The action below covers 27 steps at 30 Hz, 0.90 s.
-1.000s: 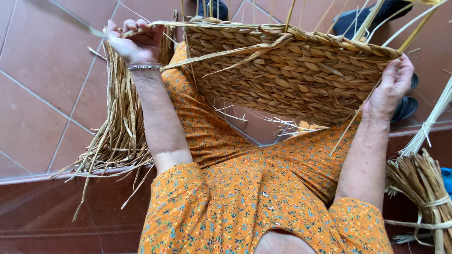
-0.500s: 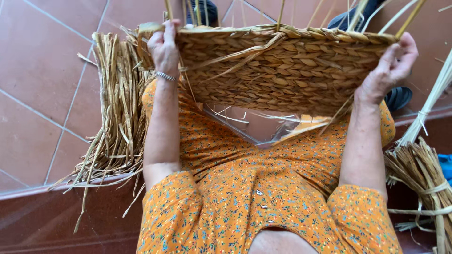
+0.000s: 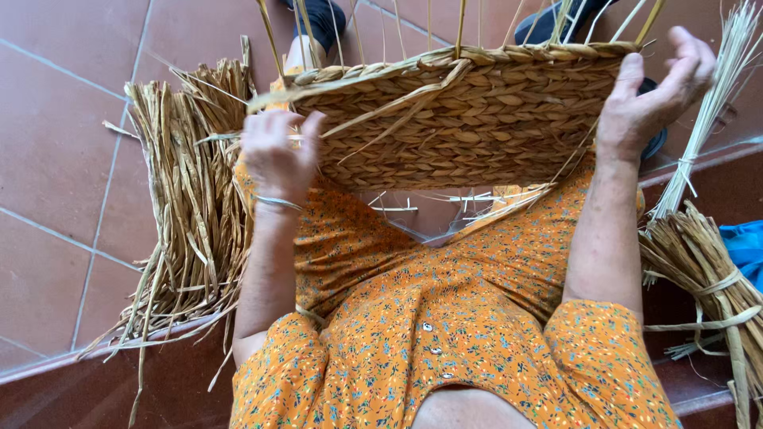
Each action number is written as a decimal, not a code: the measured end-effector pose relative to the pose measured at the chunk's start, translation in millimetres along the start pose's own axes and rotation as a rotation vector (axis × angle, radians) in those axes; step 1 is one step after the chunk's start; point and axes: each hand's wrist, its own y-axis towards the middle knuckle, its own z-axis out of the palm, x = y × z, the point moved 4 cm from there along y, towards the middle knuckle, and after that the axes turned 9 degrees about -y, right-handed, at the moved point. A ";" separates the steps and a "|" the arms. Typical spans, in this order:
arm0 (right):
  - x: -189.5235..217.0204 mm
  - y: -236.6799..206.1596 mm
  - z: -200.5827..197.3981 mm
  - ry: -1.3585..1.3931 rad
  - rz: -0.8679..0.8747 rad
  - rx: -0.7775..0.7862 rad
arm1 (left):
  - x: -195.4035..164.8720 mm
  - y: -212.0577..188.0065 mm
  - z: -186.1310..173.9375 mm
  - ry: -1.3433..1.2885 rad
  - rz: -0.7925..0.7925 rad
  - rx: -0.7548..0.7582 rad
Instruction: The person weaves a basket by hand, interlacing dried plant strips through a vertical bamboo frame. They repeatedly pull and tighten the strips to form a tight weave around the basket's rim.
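So the main thing here is a half-made woven basket [image 3: 469, 119], held up over the lap of someone in an orange flowery dress [image 3: 445, 334]. You're looking at its outside wall, so whether there's anything in it can't be told from this angle. The wall is made of thick plaited straw-coloured bands stacked in rows, pretty chunky and bumpy, with a braided rim along the top and thin stiff stalks [image 3: 461, 24] poking up out of that rim. One flat loose strand [image 3: 397, 107] runs slantwise across the weave from the rim down toward the left. The left hand [image 3: 276, 155] sits at the basket's left end, fingers bent and loosely spread, fingertips at the weave and that strand; can't tell if it's really pinching it. The right hand [image 3: 656, 99] is at the right end, palm against the edge, thumb and fingers lifted and open rather than clamped. On the tiled floor to the left lies a big messy heap of flat dried leaves [image 3: 191, 206], rough and frayed. On the right there's a tied bundle of rushes [image 3: 703, 266] and some thinner pale stalks, with a bit of blue cloth [image 3: 747, 246] beside it.
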 end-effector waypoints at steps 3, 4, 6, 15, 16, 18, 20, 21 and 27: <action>60.6 11.9 -6.0 0.368 -0.039 0.332 | -58.4 4.9 26.8 -0.125 0.202 0.083; 91.0 13.2 -7.6 0.404 -0.275 0.333 | -67.1 9.2 38.1 -0.091 0.198 0.130; 134.2 10.9 2.8 0.517 -0.376 0.586 | -73.4 17.3 58.2 -0.025 0.195 0.220; 182.8 12.1 30.0 0.391 -0.658 0.500 | -50.3 72.9 28.0 0.102 0.196 0.193; 180.6 12.0 33.2 0.403 -0.631 0.498 | -60.5 78.4 19.4 0.148 0.277 0.027; 175.7 14.6 40.6 0.514 -0.519 0.538 | -82.7 79.8 10.7 0.242 0.403 -0.195; 171.8 18.0 45.7 0.577 -0.437 0.585 | -107.9 61.8 11.0 0.342 0.491 -0.311; 170.2 19.5 47.1 0.582 -0.409 0.617 | -116.8 53.7 20.8 0.159 0.545 -0.159; 164.9 26.0 43.2 0.699 -0.300 0.800 | -80.3 78.9 133.8 -0.100 0.110 0.479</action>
